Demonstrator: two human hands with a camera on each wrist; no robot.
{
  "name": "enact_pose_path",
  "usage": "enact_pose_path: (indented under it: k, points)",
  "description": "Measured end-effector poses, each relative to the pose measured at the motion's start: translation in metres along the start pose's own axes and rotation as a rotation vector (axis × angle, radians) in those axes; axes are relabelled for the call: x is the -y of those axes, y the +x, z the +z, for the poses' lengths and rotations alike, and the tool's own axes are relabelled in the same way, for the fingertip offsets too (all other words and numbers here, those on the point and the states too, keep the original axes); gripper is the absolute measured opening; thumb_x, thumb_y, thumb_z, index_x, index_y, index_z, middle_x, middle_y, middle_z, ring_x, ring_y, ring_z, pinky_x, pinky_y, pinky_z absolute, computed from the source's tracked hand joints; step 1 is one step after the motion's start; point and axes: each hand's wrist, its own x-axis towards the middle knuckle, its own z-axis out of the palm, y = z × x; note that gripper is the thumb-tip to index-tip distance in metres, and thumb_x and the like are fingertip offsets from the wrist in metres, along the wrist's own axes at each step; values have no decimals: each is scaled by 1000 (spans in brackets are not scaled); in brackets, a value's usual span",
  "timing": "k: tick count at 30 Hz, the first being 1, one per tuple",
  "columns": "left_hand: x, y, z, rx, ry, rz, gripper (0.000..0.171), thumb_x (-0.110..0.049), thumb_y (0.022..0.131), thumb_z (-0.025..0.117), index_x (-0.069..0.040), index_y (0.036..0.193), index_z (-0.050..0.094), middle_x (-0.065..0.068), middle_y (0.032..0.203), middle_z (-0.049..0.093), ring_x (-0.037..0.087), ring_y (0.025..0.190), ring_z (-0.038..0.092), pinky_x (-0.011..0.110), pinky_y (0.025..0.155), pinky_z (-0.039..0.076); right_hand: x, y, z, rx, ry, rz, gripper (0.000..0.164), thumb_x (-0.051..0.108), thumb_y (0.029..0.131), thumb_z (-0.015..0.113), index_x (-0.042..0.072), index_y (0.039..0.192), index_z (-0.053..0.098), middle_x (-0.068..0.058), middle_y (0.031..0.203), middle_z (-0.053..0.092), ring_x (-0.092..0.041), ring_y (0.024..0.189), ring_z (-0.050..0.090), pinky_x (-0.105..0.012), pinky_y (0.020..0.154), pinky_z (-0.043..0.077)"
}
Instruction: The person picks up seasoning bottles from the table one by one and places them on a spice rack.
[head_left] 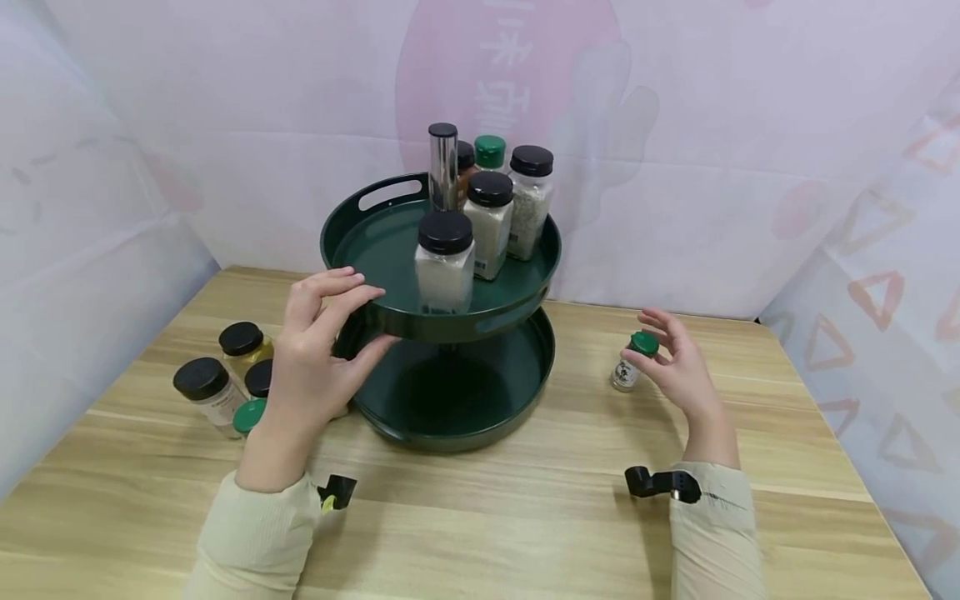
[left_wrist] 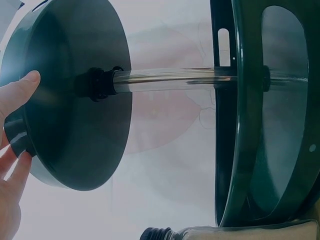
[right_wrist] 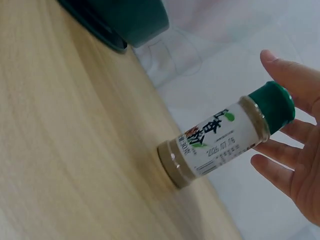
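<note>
A dark green two-tier round spice rack stands on the table. At its front left, my left hand pinches the upper tray's rim, thumb below and fingers above; the left wrist view shows the tray's underside next to the thumb. On the upper tray sit several black-capped jars, among them a white-filled jar and a green-capped one. To the right, a small spice bottle with a green cap stands on the table. Around that cap, with the thumb apart from it, is my right hand, fingers loosely spread.
Left of the rack, several more jars stand together, including a black-capped jar and a yellow-filled one, partly hidden by the left hand. The lower tray sits below the upper one. A printed cloth backdrop encloses the wooden table.
</note>
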Motion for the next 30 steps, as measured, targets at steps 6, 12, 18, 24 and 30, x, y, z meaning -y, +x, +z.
enact_pose_path:
  k: [6, 12, 18, 24, 30]
  points:
    - [0, -1, -2, -4, 4, -3, 51, 6, 65, 89, 1, 112, 69, 23, 119, 59, 37, 123, 53, 20, 112, 38, -10, 2, 2, 25, -72, -16, 74, 8, 90, 73, 9, 152, 32, -24, 153, 38, -47, 137, 39, -70, 109, 32]
    - [1, 0, 0, -5, -3, 4, 51, 5, 65, 89, 0, 112, 70, 22, 119, 60, 36, 124, 53, 19, 112, 38, -18, 5, 5, 45, -148, -71, 77, -2, 85, 74, 8, 150, 35, -27, 148, 44, -47, 130, 46, -73, 103, 37]
    - [1, 0, -1, -5, -3, 6, 50, 5, 65, 89, 0, 112, 69, 22, 119, 60, 37, 123, 53, 19, 112, 38, -21, 7, 10, 55, -159, -103, 74, -8, 85, 72, 7, 149, 37, -28, 143, 49, -48, 130, 47, -73, 98, 42]
    - [2, 0, -3, 1, 15, 9, 52, 5, 65, 89, 0, 113, 69, 22, 119, 60, 37, 123, 52, 16, 112, 37, -23, 9, 16, 65, -141, -117, 70, -11, 85, 69, 6, 147, 40, -27, 137, 54, -47, 127, 51, -65, 94, 50]
    - [1, 1, 0, -2, 4, 12, 52, 6, 65, 89, 0, 113, 69, 22, 119, 59, 38, 123, 52, 18, 112, 37, -24, 8, 14, 45, -153, -119, 65, -12, 86, 68, 5, 144, 43, -29, 129, 59, -45, 119, 58, -61, 93, 52]
